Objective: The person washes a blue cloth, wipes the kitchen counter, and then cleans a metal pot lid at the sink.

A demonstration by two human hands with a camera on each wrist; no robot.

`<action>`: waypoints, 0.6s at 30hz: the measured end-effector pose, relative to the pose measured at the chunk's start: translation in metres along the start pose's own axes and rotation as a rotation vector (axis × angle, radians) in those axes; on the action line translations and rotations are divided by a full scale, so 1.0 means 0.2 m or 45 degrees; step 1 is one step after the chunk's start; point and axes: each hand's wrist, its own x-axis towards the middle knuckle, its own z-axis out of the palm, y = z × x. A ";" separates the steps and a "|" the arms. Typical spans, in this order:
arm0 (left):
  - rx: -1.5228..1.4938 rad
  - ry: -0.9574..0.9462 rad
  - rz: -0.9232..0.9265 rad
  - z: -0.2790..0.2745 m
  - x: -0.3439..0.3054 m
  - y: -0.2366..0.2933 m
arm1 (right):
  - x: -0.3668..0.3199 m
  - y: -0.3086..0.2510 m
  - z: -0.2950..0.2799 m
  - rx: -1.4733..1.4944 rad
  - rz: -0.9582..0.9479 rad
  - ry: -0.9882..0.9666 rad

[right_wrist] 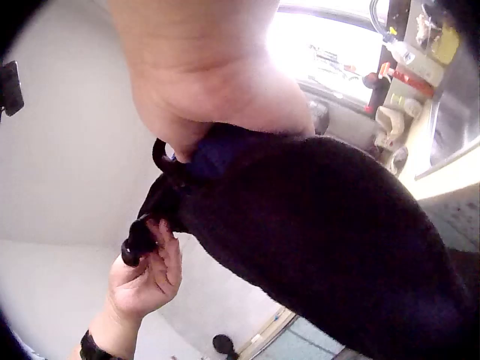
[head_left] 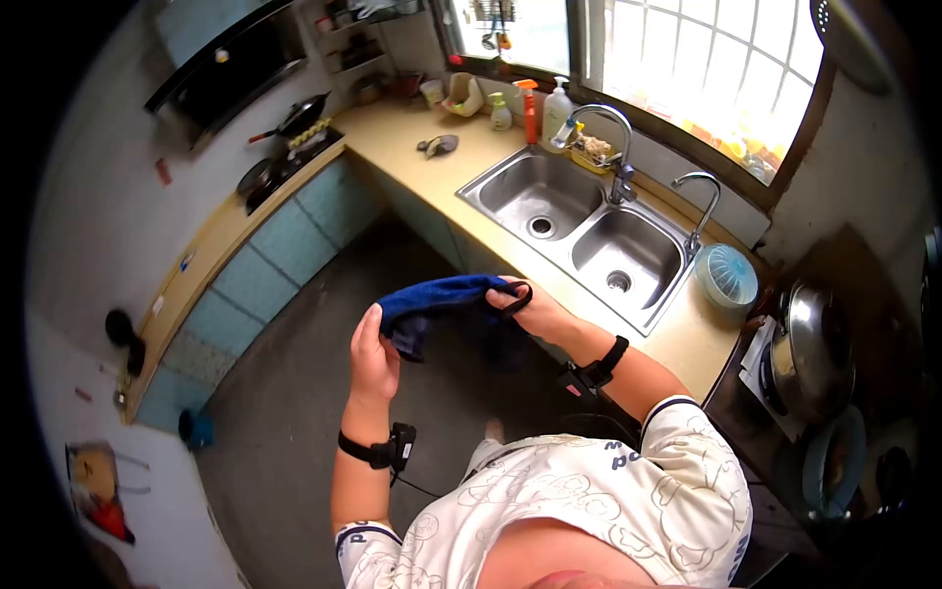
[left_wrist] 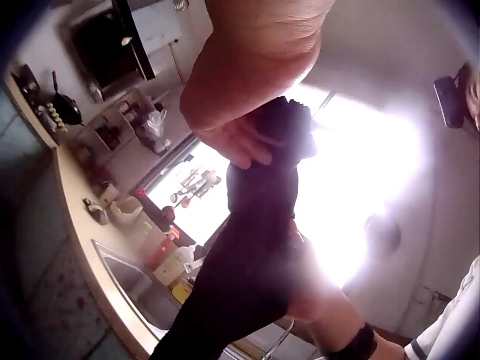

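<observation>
A dark blue fuzzy cloth (head_left: 442,293) with a black band or loop at its right end is stretched between my two hands, over the floor in front of the sink counter. My left hand (head_left: 371,353) grips its left end, fingers partly behind the fabric. At the other end my right hand (head_left: 535,306) pinches the cloth near the black loop (head_left: 517,297). The fabric looks nearly black in the left wrist view, where the cloth (left_wrist: 251,247) hangs down from the left hand. In the right wrist view the cloth (right_wrist: 315,225) spreads wide below the right hand (right_wrist: 210,90).
Beyond the hands, a double steel sink (head_left: 540,196) with two faucets is set in the counter (head_left: 412,128). A blue plastic basket (head_left: 728,277) stands right of it. Bottles (head_left: 556,108) line the window side. A stove with pans (head_left: 260,177) is at left, stacked cookware (head_left: 819,339) at right.
</observation>
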 end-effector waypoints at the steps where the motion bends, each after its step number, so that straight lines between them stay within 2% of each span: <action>1: -0.006 -0.027 -0.032 0.01 0.13 0.01 | 0.08 0.01 -0.05 -0.070 -0.052 0.076; 3: -0.024 -0.144 -0.139 0.06 0.44 0.00 | 0.25 0.07 -0.21 -0.117 -0.150 0.253; 4: -0.044 -0.271 -0.165 0.08 0.60 0.02 | 0.33 0.01 -0.26 -0.124 -0.159 0.321; 9: 0.105 -0.546 -0.159 0.20 1.33 -0.19 | 0.59 -0.15 -0.63 -0.315 -0.144 0.664; 11: 0.090 -0.551 -0.139 0.27 1.52 -0.28 | 0.68 -0.10 -0.82 -0.347 -0.153 0.726; 12: 0.030 -0.569 -0.157 0.26 1.64 -0.46 | 0.71 0.02 -0.98 -0.360 -0.115 0.695; 13: 0.032 -0.581 -0.168 0.30 1.76 -0.40 | 0.79 -0.06 -1.03 -0.343 -0.071 0.660; 14: 0.034 -0.572 -0.237 0.32 1.87 -0.37 | 0.85 -0.05 -1.13 -0.662 -0.055 0.708; 15: -0.001 -0.576 -0.276 0.29 1.98 -0.64 | 0.84 0.23 -1.42 -0.698 -0.105 0.636; 16: -0.033 -0.581 -0.304 0.30 2.03 -0.74 | 0.79 0.24 -1.51 -1.176 0.056 0.710; 17: -0.056 -0.573 -0.391 0.34 2.12 -0.74 | 0.80 0.16 -1.53 -1.614 0.250 0.768; 18: -0.033 -0.593 -0.447 0.37 2.23 -0.73 | 0.83 0.10 -1.62 -1.819 0.468 0.770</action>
